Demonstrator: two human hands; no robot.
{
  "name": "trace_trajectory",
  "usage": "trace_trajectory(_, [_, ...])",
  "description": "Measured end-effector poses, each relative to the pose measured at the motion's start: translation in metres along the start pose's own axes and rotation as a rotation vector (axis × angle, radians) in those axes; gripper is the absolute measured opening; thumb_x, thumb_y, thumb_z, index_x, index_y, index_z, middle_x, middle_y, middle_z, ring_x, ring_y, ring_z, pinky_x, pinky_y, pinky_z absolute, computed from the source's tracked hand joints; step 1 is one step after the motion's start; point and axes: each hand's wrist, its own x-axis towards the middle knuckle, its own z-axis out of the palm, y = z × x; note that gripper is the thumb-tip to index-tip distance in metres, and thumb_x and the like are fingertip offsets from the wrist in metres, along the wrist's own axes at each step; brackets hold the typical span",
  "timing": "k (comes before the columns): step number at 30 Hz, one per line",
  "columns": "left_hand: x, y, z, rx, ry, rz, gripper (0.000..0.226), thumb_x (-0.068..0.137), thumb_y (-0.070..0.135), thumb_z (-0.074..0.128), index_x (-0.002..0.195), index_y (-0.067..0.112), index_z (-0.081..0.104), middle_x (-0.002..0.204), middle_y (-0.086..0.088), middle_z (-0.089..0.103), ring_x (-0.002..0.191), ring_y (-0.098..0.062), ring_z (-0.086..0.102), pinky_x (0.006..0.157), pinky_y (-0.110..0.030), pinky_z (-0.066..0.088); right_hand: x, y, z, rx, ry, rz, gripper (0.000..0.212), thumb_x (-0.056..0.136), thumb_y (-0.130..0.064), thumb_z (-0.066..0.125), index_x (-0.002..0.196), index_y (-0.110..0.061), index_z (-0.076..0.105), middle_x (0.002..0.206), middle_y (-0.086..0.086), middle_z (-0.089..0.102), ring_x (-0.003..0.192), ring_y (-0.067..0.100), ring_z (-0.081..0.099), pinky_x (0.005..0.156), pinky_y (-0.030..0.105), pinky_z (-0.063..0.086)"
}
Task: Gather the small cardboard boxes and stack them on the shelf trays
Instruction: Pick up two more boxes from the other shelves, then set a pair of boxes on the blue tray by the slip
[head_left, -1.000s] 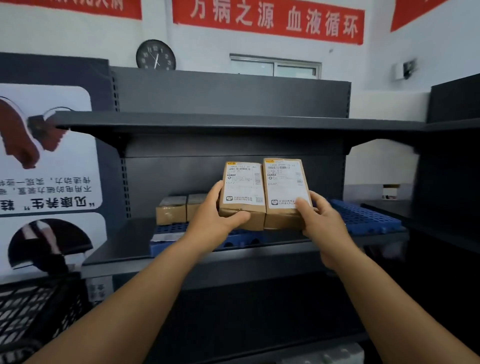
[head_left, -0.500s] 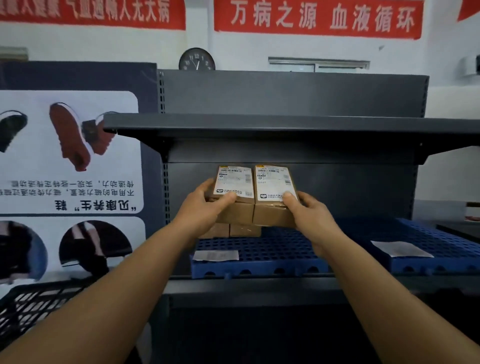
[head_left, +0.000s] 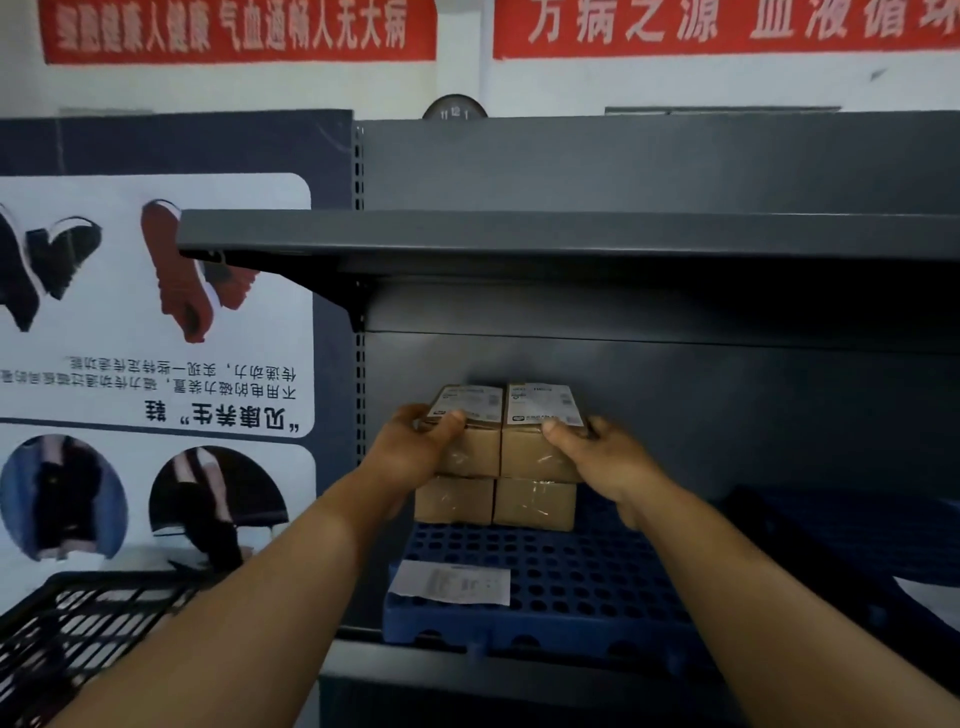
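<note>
Two small cardboard boxes with white labels sit side by side on top of two lower boxes (head_left: 535, 504) at the back of a blue perforated tray (head_left: 545, 577). My left hand (head_left: 415, 452) grips the upper left box (head_left: 470, 447), thumb on its label. My right hand (head_left: 597, 457) grips the upper right box (head_left: 537, 441) the same way. The upper boxes rest on or just touch the lower pair. The far sides of the boxes are hidden.
A dark grey shelf board (head_left: 519, 239) hangs close above the boxes. A white paper slip (head_left: 452, 584) lies on the tray's front. A second blue tray (head_left: 857, 530) is to the right. A black wire basket (head_left: 78, 623) stands at lower left, beside a shoe poster (head_left: 156, 312).
Both hands have carried the two boxes forward and down onto the two boxes at the tray's back. The view has moved closer to the shelf.
</note>
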Motion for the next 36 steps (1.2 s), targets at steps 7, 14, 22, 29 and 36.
trace_trajectory(7, [0.015, -0.006, 0.004, 0.091, 0.025, -0.008, 0.059, 0.093, 0.043, 0.052, 0.141, 0.009, 0.04, 0.132, -0.009, 0.053, 0.1, -0.015, 0.049, 0.075, -0.023, 0.04, 0.017, 0.006, 0.004, -0.08, 0.011, 0.019, 0.063, 0.092, -0.049, 0.05, 0.142, -0.014, 0.038, 0.144, 0.004, 0.045, 0.13, 0.021, 0.043, 0.088, 0.022, 0.031])
trace_trajectory(14, [0.015, -0.002, 0.011, 0.222, 0.007, -0.008, 0.063, 0.096, 0.044, 0.044, 0.144, 0.006, 0.032, 0.142, -0.014, 0.046, 0.129, -0.03, 0.044, 0.093, -0.029, 0.035, 0.024, 0.011, 0.007, -0.112, 0.031, 0.031, 0.062, 0.092, -0.052, 0.046, 0.138, -0.011, 0.043, 0.141, 0.007, 0.048, 0.127, 0.023, 0.046, 0.084, 0.022, 0.032])
trace_trajectory(22, [-0.005, -0.004, 0.008, 0.275, 0.077, 0.029, 0.086, 0.089, 0.047, 0.056, 0.15, 0.004, 0.012, 0.154, -0.015, 0.026, 0.14, -0.03, 0.028, 0.11, -0.036, 0.029, 0.008, 0.016, 0.005, -0.165, 0.077, -0.006, 0.083, 0.085, -0.062, 0.049, 0.147, -0.009, 0.03, 0.151, 0.008, 0.035, 0.136, 0.025, 0.036, 0.11, 0.033, 0.033])
trace_trajectory(29, [-0.069, 0.004, 0.012, 0.39, 0.021, 0.369, 0.073, 0.092, 0.036, 0.057, 0.15, 0.012, 0.019, 0.154, -0.006, 0.025, 0.14, -0.021, 0.027, 0.11, -0.031, 0.027, -0.057, 0.018, -0.01, -0.295, 0.199, -0.064, 0.081, 0.089, -0.053, 0.053, 0.151, -0.016, 0.018, 0.154, 0.002, 0.029, 0.138, 0.019, 0.034, 0.109, 0.029, 0.03])
trace_trajectory(36, [-0.152, -0.007, 0.039, 0.443, -0.381, 0.495, 0.067, 0.095, 0.034, 0.052, 0.151, 0.017, 0.018, 0.157, -0.002, 0.022, 0.143, -0.019, 0.024, 0.113, -0.032, 0.025, -0.175, 0.039, -0.016, -0.428, 0.447, 0.108, 0.071, 0.093, -0.045, 0.052, 0.15, -0.017, 0.023, 0.154, 0.002, 0.03, 0.138, 0.022, 0.035, 0.106, 0.033, 0.033])
